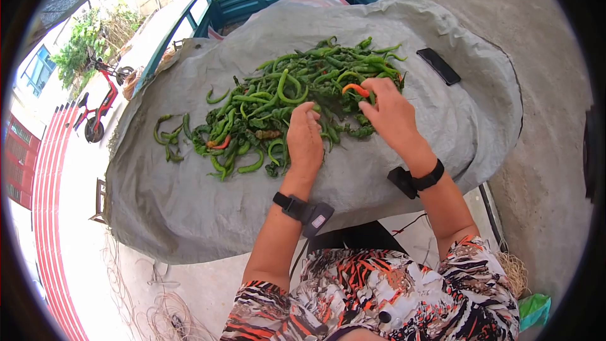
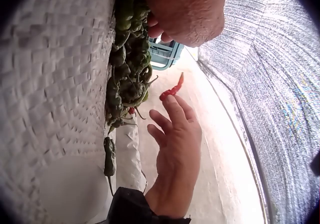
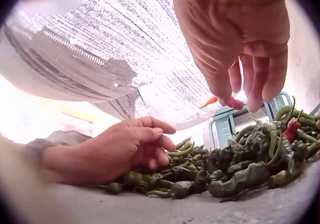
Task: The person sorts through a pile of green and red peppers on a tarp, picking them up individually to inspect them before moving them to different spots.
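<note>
- Two bare hands work the heap of long green chilli peppers (image 1: 284, 104) on the grey woven tarpaulin (image 1: 189, 208).
- Right hand (image 1: 391, 113) pinches a curved orange-red chilli (image 1: 355, 89) at the heap's far right.
- Left hand (image 1: 305, 139), fingers loosely bent, rests on the heap's near edge, holding nothing.
- Sorting looks underway; next, lift the red one clear.

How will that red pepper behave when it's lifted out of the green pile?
Probably light: the right hand pinches the red pepper with fingertips alone. It looks thin and curved, so likely a bit bendy and unlikely to roll. The tangled green peppers might snag it.
</note>
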A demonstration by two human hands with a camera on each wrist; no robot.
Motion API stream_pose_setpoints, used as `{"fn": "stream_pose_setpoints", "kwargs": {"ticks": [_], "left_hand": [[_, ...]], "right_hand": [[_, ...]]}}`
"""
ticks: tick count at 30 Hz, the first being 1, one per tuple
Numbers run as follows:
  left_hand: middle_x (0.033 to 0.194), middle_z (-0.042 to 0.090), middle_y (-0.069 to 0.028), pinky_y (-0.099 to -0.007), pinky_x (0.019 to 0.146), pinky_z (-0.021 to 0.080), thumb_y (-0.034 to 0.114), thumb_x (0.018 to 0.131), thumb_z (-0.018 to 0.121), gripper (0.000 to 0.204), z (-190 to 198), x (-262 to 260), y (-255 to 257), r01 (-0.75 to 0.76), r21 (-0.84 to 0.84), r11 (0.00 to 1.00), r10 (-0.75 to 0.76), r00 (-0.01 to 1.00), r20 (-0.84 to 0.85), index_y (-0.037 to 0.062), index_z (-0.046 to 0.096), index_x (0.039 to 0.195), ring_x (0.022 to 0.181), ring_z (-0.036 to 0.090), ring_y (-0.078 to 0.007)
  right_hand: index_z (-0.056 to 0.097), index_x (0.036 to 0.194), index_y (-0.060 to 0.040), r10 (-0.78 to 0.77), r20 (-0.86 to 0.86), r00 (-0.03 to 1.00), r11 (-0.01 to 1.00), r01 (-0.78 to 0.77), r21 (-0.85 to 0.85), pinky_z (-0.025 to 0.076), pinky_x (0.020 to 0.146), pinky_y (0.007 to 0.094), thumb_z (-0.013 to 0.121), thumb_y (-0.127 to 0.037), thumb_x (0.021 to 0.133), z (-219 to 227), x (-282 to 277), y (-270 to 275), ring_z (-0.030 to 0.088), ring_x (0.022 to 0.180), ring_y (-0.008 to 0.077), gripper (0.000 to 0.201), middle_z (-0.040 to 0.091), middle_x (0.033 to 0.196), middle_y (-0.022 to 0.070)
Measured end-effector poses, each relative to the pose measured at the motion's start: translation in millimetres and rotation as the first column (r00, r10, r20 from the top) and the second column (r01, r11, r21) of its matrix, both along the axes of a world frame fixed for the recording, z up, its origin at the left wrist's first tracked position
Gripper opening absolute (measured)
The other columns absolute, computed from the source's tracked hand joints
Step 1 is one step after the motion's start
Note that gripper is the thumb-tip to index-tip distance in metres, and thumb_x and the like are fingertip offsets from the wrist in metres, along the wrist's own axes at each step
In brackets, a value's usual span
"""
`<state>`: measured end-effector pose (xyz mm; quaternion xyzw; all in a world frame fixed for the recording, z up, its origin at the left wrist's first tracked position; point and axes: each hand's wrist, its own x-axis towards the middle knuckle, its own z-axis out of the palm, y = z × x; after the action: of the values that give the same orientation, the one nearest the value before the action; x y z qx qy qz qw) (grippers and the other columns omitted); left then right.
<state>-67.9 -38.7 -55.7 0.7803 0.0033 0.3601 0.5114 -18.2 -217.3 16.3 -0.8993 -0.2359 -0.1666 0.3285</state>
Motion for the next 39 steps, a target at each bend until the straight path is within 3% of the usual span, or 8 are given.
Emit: {"fn": "stream_pose_setpoints", "kwargs": {"ticks": [8, 14, 17, 23, 26, 29, 33, 39], "left_hand": [[0.09, 0.063, -0.0106, -0.0334, 0.065, 0.05, 0.01, 0.104, 0.044, 0.022, 0, 0, 1, 0.005, 0.004, 1.0, -0.005, 1.0, -0.013, 0.001, 0.055, 0.121, 0.072, 0.061, -0.0195], [0.095, 0.061, -0.0104, -0.0337, 0.066, 0.051, 0.005, 0.097, 0.054, 0.021, -9, 5, 5, -0.02, 0.146, 0.989, 0.016, 0.999, 0.033, 0.002, 0.058, 0.118, 0.072, 0.061, -0.0216], [0.096, 0.06, -0.0104, -0.0347, 0.067, 0.052, 0.005, 0.093, 0.061, 0.023, 11, -5, -2, 0.012, 0.199, 0.98, -0.013, 1.0, 0.004, 0.0033, 0.06, 0.115, 0.073, 0.061, -0.0245], [0.094, 0.06, -0.0087, -0.0367, 0.065, 0.05, 0.01, 0.091, 0.066, 0.025, 6, -3, 1, 0.044, 0.238, 0.97, -0.036, 0.999, -0.037, 0.0056, 0.062, 0.115, 0.073, 0.061, -0.0253], [0.088, 0.061, -0.0097, -0.0375, 0.063, 0.049, 0.011, 0.093, 0.065, 0.029, -1, 2, 1, -0.038, 0.211, 0.977, 0.025, 0.998, 0.066, 0.0041, 0.059, 0.121, 0.07, 0.06, -0.025], [0.082, 0.062, -0.0117, -0.0374, 0.061, 0.049, 0.014, 0.097, 0.062, 0.033, 6, -1, -3, -0.064, -0.086, 0.994, 0.059, 0.997, -0.053, 0.003, 0.055, 0.127, 0.067, 0.06, -0.0254], [0.078, 0.062, -0.0124, -0.0363, 0.06, 0.048, 0.017, 0.098, 0.061, 0.037, 5, -2, -1, -0.087, 0.039, 0.995, 0.09, 0.994, -0.068, 0.0026, 0.052, 0.131, 0.064, 0.06, -0.0237], [0.088, 0.065, -0.0092, -0.0334, 0.061, 0.049, 0.017, 0.095, 0.065, 0.042, 0, 2, 1, 0.012, 0.042, 0.999, -0.011, 1.0, -0.021, 0.0069, 0.053, 0.135, 0.065, 0.06, -0.021]], "right_hand": [[0.067, 0.101, -0.0131, 0.204, -0.077, 0.976, 0.92, -0.218, -0.326, 0.052, 0.073, 0.0406, 0.063, -0.012, 0.087, -28, -7, 17, 0.066, 0.088, 0.0286, 0.015, 0.066, 0.097, 0.0057], [0.067, 0.093, -0.01, 0.179, 0.029, 0.983, 0.983, -0.18, 0.046, 0.051, 0.066, 0.0374, 0.065, -0.015, 0.088, -18, 4, 10, 0.067, 0.078, 0.0259, 0.007, 0.064, 0.085, 0.0065], [0.067, 0.095, -0.0067, 0.259, -0.133, 0.957, 0.905, -0.193, 0.379, 0.049, 0.063, 0.0316, 0.066, -0.015, 0.09, -7, -1, 13, 0.065, 0.072, 0.0175, 0.009, 0.066, 0.084, 0.005], [0.067, 0.102, -0.003, 0.393, -0.357, 0.847, 0.853, -0.191, 0.486, 0.049, 0.062, 0.028, 0.064, -0.016, 0.092, 7, -13, 26, 0.061, 0.071, 0.0074, 0.016, 0.069, 0.085, 0.0025], [0.066, 0.105, -0.0055, 0.375, -0.393, 0.839, 0.797, -0.076, 0.599, 0.05, 0.065, 0.0303, 0.064, -0.014, 0.091, 7, -10, 28, 0.064, 0.073, 0.014, 0.017, 0.07, 0.087, 0.0041], [0.066, 0.106, -0.01, 0.209, -0.182, 0.961, 0.955, -0.16, 0.252, 0.052, 0.071, 0.0353, 0.063, -0.011, 0.088, -14, 5, 29, 0.066, 0.081, 0.0232, 0.018, 0.068, 0.087, 0.0057], [0.069, 0.102, -0.0138, 0.294, 0.104, 0.95, 0.94, -0.268, -0.212, 0.052, 0.078, 0.0427, 0.065, -0.012, 0.083, -38, 7, 33, 0.062, 0.092, 0.0291, 0.019, 0.066, 0.086, 0.007], [0.071, 0.098, -0.0089, 0.23, 0.001, 0.973, 0.973, -0.23, -0.037, 0.053, 0.072, 0.0367, 0.063, -0.013, 0.089, -25, 10, 26, 0.066, 0.083, 0.0257, 0.013, 0.069, 0.089, 0.0077]]}}
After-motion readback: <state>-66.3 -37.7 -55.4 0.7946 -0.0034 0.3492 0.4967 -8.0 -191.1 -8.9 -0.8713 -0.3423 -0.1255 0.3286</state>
